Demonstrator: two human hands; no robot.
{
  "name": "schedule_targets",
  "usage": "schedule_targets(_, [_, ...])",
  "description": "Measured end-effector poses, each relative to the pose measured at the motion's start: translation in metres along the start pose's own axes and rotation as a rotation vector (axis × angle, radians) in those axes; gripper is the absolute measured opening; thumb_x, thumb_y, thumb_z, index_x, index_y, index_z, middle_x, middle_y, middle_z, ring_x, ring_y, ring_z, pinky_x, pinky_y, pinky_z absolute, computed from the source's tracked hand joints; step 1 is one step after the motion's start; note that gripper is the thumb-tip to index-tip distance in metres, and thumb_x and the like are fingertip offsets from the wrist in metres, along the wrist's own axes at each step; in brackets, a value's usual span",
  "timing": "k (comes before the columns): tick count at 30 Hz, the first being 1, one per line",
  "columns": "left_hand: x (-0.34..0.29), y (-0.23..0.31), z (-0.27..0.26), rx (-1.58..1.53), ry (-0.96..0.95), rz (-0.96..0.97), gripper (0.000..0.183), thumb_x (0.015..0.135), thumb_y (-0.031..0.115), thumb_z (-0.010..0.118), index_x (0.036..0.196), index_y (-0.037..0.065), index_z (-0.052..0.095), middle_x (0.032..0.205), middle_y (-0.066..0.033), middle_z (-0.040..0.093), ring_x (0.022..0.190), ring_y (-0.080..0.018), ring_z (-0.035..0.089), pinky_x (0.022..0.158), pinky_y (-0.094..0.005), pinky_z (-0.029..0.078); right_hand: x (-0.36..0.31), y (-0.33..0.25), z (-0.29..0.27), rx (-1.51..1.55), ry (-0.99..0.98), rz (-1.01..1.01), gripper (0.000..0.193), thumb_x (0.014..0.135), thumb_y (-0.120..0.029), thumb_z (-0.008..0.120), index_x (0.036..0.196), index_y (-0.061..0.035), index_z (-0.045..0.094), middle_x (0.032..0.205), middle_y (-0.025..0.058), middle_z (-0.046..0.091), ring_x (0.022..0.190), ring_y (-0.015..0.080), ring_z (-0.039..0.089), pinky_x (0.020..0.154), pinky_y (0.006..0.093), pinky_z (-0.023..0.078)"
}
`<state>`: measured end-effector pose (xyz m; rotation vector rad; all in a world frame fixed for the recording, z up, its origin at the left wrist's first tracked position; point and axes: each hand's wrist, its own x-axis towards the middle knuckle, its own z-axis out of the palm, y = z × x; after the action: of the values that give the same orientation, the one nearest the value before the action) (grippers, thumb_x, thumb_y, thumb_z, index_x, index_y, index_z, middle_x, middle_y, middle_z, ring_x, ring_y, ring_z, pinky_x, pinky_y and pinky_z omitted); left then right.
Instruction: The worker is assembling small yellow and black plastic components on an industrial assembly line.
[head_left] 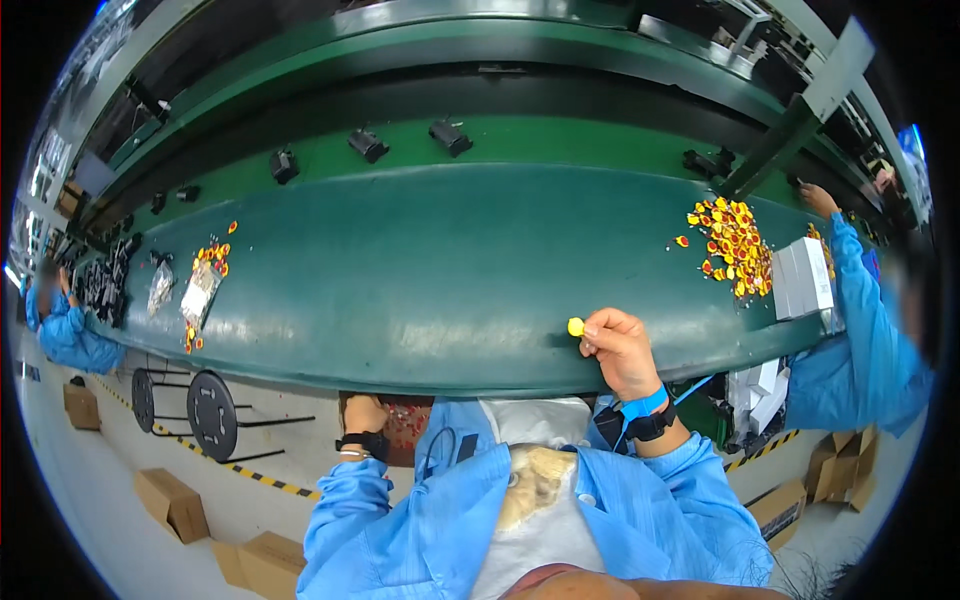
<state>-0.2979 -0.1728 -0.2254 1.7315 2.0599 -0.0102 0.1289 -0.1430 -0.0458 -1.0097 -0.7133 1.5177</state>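
Note:
Over the green work surface (440, 290), near its front edge, my right hand (622, 352) is closed in a pinch. Between thumb and fingertips it holds a small round yellow piece (575, 327). My left hand (363, 414) is low at the front edge, beside a box of small red bits (407, 424); its fingers are hidden, so their hold does not show. A heap of yellow and red round pieces (738, 245) lies on the surface to the right. More such pieces (213, 256) lie at the left around a clear bag (200, 294).
White boxes (802, 279) stand beside the right heap, close to a co-worker's blue sleeve (858, 265). Several black parts (368, 145) line the far green ledge. Another person (68, 328) is at the far left. Round black stools (212, 415) and cardboard boxes (172, 504) are on the floor.

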Motion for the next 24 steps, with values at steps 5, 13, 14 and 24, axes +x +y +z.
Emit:
schedule_targets(5, [0.017, 0.011, 0.057, 0.124, -0.191, -0.217, 0.04, 0.076, 0.036, 0.066, 0.115, 0.025, 0.063, 0.123, -0.0141, 0.056, 0.116, -0.0324, 0.05, 0.094, -0.0431, 0.043, -0.012, -0.006, -0.012, -0.038, 0.09, -0.033, 0.007, 0.082, -0.007, 0.066, 0.082, -0.0011, 0.063, 0.069, 0.001, 0.058, 0.059, 0.008, 0.049, 0.054, 0.0204, 0.039])
schedule_targets(13, [0.07, -0.086, 0.134, 0.015, -0.104, -0.137, 0.052, 0.074, 0.027, 0.069, 0.12, 0.008, 0.057, 0.119, -0.0226, 0.056, 0.101, -0.0415, 0.058, 0.083, -0.0449, 0.05, -0.001, -0.002, -0.006, -0.15, 0.051, -0.026, 0.008, 0.084, -0.011, 0.065, 0.083, -0.0027, 0.064, 0.07, -0.0006, 0.058, 0.058, 0.0051, 0.049, 0.053, 0.019, 0.038])
schedule_targets(14, [0.064, -0.063, 0.113, -0.029, -0.153, -0.059, 0.051, 0.073, 0.022, 0.069, 0.12, 0.007, 0.057, 0.119, -0.0234, 0.056, 0.1, -0.0399, 0.058, 0.082, -0.0445, 0.05, -0.005, -0.005, -0.014, -0.147, 0.087, -0.05, 0.008, 0.084, -0.011, 0.065, 0.083, -0.0027, 0.064, 0.07, -0.0006, 0.058, 0.058, 0.0051, 0.049, 0.053, 0.019, 0.038])
schedule_targets(24, [0.009, -0.042, -0.011, -0.518, -0.163, -0.091, 0.015, 0.074, 0.006, 0.067, 0.06, 0.0, 0.063, 0.056, -0.0082, 0.062, 0.054, -0.0147, 0.057, 0.054, -0.0314, 0.045, 0.0, -0.008, -0.025, -0.264, 0.286, -0.178, 0.007, 0.082, -0.008, 0.065, 0.084, -0.0014, 0.063, 0.068, 0.0003, 0.059, 0.057, 0.0057, 0.049, 0.051, 0.0201, 0.039])
